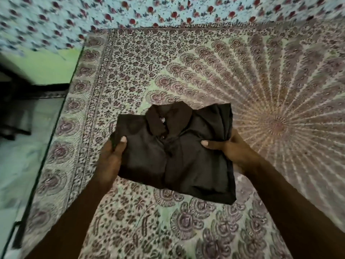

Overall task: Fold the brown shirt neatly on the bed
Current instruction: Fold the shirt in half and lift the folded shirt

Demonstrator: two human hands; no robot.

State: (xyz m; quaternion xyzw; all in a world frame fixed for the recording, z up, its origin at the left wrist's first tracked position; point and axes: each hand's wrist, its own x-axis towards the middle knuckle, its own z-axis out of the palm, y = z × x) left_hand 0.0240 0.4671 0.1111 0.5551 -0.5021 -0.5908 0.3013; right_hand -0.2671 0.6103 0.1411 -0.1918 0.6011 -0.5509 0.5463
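The brown shirt (179, 156) is folded into a compact rectangle, collar and button placket facing up, over the patterned bedspread (242, 81). My left hand (110, 159) grips its left edge, thumb on top and fingers underneath. My right hand (229, 148) grips the right edge the same way, thumb pressing the front panel. The right side of the shirt bunches a little above my right hand. The fingers under the cloth are hidden.
The bed's left edge (61, 113) runs diagonally down the left of the view, with pale floor (20, 161) beyond it. A floral sheet or curtain (168, 10) spans the far side. Dark furniture (15, 113) stands at the left.
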